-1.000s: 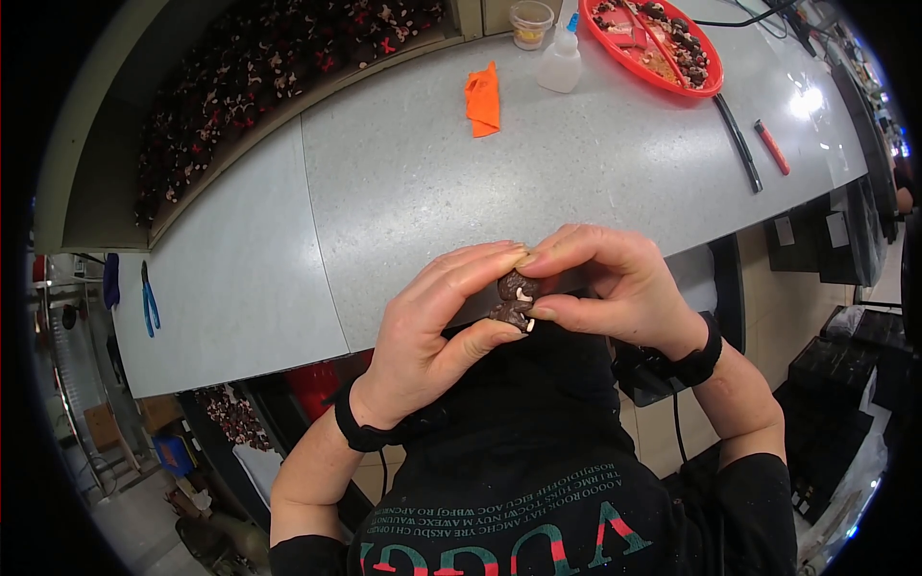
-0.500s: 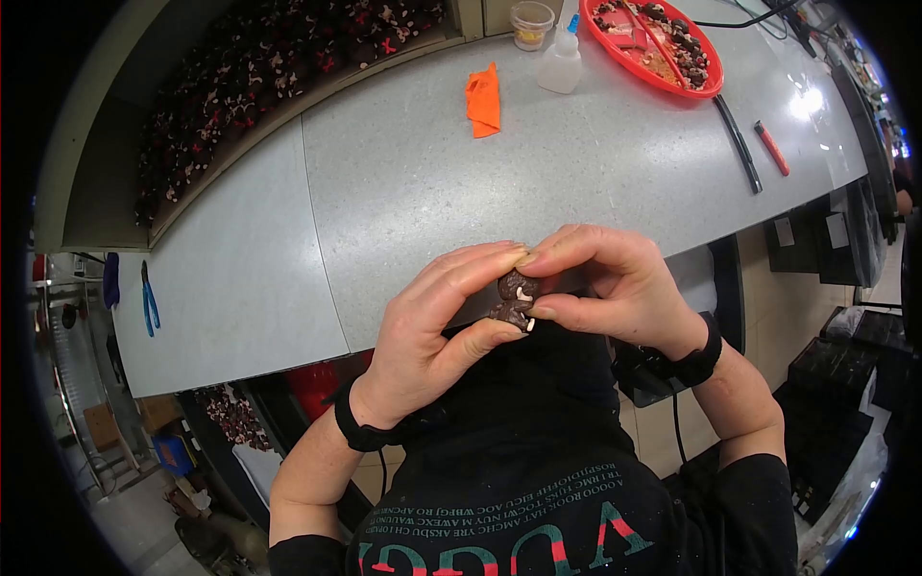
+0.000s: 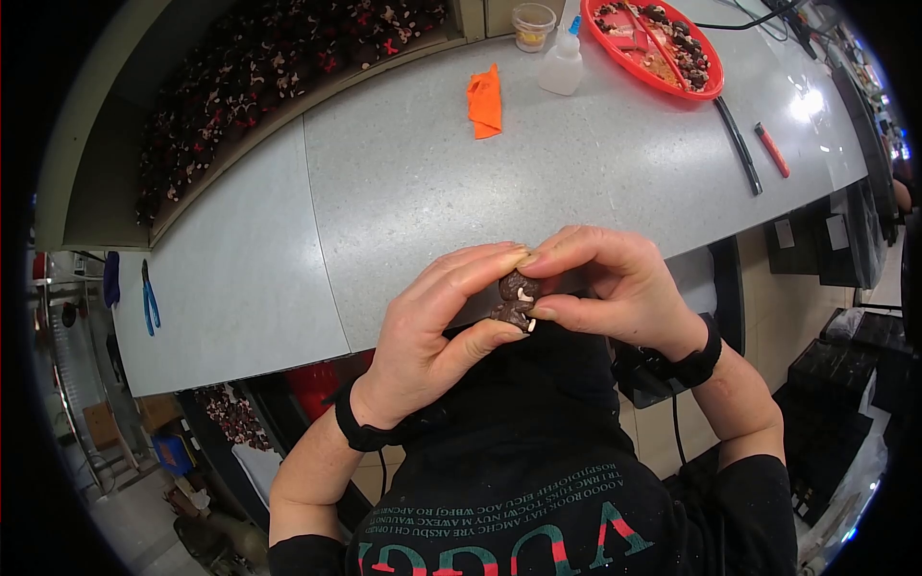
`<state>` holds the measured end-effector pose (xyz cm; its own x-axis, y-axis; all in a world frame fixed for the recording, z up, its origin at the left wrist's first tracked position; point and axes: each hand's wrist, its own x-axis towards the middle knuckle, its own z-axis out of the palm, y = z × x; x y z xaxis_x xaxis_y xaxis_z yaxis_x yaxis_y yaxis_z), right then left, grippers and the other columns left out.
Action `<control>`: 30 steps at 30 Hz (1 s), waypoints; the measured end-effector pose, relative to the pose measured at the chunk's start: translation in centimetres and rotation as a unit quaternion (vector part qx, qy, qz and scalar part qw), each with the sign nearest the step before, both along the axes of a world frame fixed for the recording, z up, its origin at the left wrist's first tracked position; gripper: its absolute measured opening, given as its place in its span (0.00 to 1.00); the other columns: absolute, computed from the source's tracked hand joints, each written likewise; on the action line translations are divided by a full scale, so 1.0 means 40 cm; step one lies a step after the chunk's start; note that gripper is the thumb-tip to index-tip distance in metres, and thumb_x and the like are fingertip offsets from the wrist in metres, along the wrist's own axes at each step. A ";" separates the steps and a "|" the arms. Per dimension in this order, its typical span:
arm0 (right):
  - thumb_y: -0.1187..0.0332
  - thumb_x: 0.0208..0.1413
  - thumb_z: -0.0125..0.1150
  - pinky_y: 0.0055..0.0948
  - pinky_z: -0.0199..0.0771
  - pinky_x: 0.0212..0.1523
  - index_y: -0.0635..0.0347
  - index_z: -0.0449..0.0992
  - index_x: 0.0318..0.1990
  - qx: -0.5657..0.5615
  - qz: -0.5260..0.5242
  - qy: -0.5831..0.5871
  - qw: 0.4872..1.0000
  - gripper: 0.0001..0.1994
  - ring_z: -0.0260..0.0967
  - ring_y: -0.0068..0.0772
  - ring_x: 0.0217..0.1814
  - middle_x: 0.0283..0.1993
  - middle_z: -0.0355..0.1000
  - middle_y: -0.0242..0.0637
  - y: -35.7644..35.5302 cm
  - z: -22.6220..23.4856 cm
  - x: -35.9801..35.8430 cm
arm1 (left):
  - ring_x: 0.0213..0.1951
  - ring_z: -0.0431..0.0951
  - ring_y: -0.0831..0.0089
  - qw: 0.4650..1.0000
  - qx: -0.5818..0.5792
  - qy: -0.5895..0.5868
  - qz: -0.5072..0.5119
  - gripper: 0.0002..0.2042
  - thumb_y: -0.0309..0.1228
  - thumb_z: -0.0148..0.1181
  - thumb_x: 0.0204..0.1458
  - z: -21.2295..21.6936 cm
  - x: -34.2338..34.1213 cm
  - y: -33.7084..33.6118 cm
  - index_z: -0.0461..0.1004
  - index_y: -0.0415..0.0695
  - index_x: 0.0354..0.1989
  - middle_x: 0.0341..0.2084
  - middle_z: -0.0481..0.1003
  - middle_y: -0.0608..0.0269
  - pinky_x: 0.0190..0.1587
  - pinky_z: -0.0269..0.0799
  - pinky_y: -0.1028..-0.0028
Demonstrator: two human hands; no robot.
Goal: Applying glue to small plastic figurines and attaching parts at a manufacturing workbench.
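Observation:
A small dark brown figurine (image 3: 516,300) with pale cream bits on its right side is held between both hands, just off the table's near edge. My left hand (image 3: 437,317) grips it from the left, fingertips at its top and thumb at its lower end. From the right, my right hand (image 3: 607,283) pinches it, index finger at the top and thumb pressed to the middle. The fingers cover part of the figurine, so its exact shape is hard to make out.
On the grey table (image 3: 403,211) lie an orange cloth (image 3: 484,102), a dropper bottle (image 3: 561,67), a clear cup (image 3: 531,29), a red tray (image 3: 663,88) of small brown parts, a black rod (image 3: 738,146), a red pen-like tool (image 3: 771,150) and blue-handled pliers (image 3: 149,300). A bin (image 3: 108,206) holds many dark pieces.

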<state>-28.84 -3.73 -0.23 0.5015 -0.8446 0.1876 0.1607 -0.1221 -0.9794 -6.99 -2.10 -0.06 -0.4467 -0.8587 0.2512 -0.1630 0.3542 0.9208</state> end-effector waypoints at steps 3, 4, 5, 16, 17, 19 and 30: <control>0.78 0.50 0.64 0.22 0.77 0.44 0.62 0.75 0.46 0.003 0.001 0.000 1.000 0.14 0.75 0.24 0.44 0.43 0.75 0.35 0.000 0.001 0.000 | 0.54 0.72 0.60 1.000 0.001 -0.001 0.000 0.24 0.38 0.65 0.49 -0.001 0.001 0.000 0.70 0.42 0.54 0.51 0.73 0.55 0.55 0.69 0.66; 0.78 0.50 0.64 0.22 0.77 0.44 0.62 0.75 0.46 0.003 0.000 -0.002 1.000 0.14 0.75 0.24 0.45 0.44 0.75 0.35 0.000 0.001 0.000 | 0.54 0.72 0.60 1.000 0.001 -0.005 -0.001 0.25 0.38 0.65 0.48 -0.002 0.001 0.000 0.70 0.42 0.54 0.51 0.73 0.55 0.55 0.69 0.66; 0.78 0.50 0.64 0.22 0.77 0.44 0.62 0.75 0.46 0.006 0.002 -0.002 1.000 0.14 0.75 0.24 0.45 0.44 0.75 0.35 0.000 0.001 0.000 | 0.54 0.72 0.60 1.000 0.002 -0.002 -0.001 0.25 0.38 0.65 0.48 -0.002 0.002 0.000 0.70 0.42 0.54 0.51 0.73 0.55 0.55 0.69 0.66; 0.79 0.50 0.64 0.23 0.77 0.45 0.62 0.75 0.46 0.008 0.003 -0.001 1.000 0.14 0.74 0.25 0.45 0.44 0.75 0.35 0.000 0.001 -0.001 | 0.54 0.72 0.59 1.000 -0.004 -0.011 -0.006 0.25 0.37 0.65 0.48 -0.001 0.002 0.000 0.70 0.42 0.54 0.51 0.72 0.55 0.56 0.68 0.66; 0.79 0.50 0.64 0.23 0.77 0.45 0.62 0.75 0.46 0.010 0.005 -0.001 1.000 0.14 0.74 0.25 0.45 0.44 0.75 0.35 0.000 0.001 -0.001 | 0.54 0.72 0.59 1.000 -0.004 -0.007 -0.005 0.25 0.37 0.65 0.48 0.000 0.002 0.000 0.70 0.42 0.54 0.51 0.72 0.55 0.56 0.68 0.66; 0.79 0.50 0.64 0.23 0.77 0.45 0.63 0.75 0.46 0.010 0.003 -0.003 1.000 0.14 0.74 0.25 0.45 0.44 0.75 0.35 0.000 0.002 0.000 | 0.54 0.72 0.59 1.000 -0.006 -0.011 -0.005 0.25 0.37 0.65 0.48 0.001 0.002 -0.001 0.70 0.42 0.54 0.51 0.73 0.55 0.55 0.68 0.66; 0.80 0.49 0.65 0.23 0.76 0.44 0.62 0.76 0.45 -0.006 0.001 0.004 1.000 0.14 0.74 0.25 0.44 0.43 0.75 0.35 0.000 -0.001 -0.002 | 0.53 0.72 0.59 1.000 -0.010 -0.001 -0.004 0.25 0.35 0.66 0.47 0.003 0.002 0.000 0.70 0.41 0.54 0.50 0.73 0.55 0.55 0.68 0.65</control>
